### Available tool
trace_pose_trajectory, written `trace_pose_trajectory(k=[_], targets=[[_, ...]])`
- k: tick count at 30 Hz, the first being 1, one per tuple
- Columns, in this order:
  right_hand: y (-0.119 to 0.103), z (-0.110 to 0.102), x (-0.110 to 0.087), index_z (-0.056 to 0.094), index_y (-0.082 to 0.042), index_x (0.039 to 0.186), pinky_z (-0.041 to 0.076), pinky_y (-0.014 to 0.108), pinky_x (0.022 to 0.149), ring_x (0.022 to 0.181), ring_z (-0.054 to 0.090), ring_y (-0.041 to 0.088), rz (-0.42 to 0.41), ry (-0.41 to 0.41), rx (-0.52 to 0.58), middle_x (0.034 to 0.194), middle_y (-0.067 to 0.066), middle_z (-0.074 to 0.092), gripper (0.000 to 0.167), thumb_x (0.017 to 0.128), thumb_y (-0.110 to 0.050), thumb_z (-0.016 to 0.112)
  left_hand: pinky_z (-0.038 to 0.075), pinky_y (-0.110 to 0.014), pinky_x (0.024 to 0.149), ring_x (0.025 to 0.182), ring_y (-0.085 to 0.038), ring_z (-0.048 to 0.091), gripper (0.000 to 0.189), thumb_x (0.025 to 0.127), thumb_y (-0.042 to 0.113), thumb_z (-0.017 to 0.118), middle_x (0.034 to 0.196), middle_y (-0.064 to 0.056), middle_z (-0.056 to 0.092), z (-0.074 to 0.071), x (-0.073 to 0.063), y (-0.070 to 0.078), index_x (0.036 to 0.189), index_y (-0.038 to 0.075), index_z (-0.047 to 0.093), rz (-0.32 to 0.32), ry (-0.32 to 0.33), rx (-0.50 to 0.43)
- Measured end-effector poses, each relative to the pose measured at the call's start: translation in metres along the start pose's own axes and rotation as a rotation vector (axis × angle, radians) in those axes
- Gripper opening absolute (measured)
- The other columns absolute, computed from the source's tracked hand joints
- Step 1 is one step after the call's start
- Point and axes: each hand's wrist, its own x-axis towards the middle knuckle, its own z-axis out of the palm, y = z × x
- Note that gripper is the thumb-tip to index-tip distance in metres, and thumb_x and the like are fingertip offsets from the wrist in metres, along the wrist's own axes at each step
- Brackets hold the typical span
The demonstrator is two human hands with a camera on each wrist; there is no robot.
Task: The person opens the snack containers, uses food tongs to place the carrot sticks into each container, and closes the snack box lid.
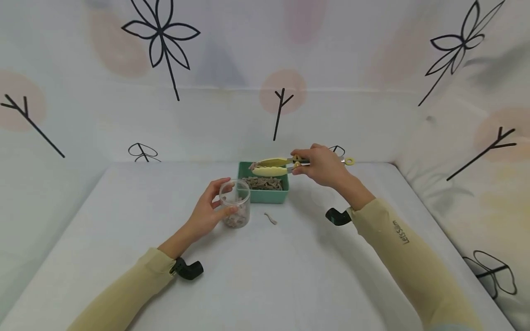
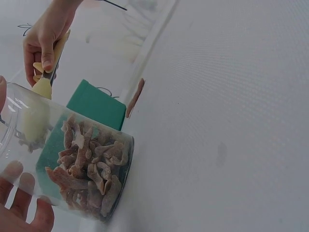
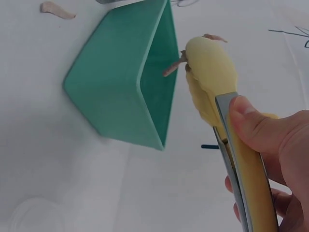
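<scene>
Left hand (image 1: 207,209) curls round one jar (image 1: 242,215); right hand (image 1: 325,168) clasps one pair of tongs (image 1: 274,171) above one box (image 1: 269,197).

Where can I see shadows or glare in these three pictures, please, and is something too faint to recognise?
Head view: a soft shadow lies on the table, left of the right sleeve; left wrist view: small white highlights on the clear jar, near its rim; right wrist view: a faint round outline at lower left, too pale to identify.
</scene>
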Motion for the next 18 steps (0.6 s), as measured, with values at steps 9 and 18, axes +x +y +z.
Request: trace_pose_trajectory(k=[9, 18], targets=[[-0.005, -0.015, -0.003, 0.064, -0.014, 0.134, 0.044, 0.038, 0.064, 0.088, 0.054, 0.024, -0.040, 0.031, 0.015, 0.093, 0.003, 0.069, 0.052, 0.087, -0.032, 0.077, 0.038, -0.056, 0.108, 0.136, -0.028, 0.041, 0.073, 0.089, 0.006, 0.076, 0.147, -0.012, 0.047, -0.002, 0.000, 0.002, 0.150, 0.007, 0.036, 0.001, 0.001, -0.007], [-0.023, -0.028, -0.012, 0.065, -0.015, 0.132, 0.042, 0.037, 0.064, 0.084, 0.051, 0.022, -0.123, 0.072, 0.111, 0.086, 0.000, 0.069, 0.051, 0.086, -0.029, 0.079, 0.038, -0.057, 0.107, 0.136, -0.031, 0.041, 0.074, 0.088, 0.006, 0.076, 0.147, -0.018, 0.046, -0.001, 0.001, 0.003, 0.149, 0.008, 0.036, 0.015, 0.000, -0.014]])
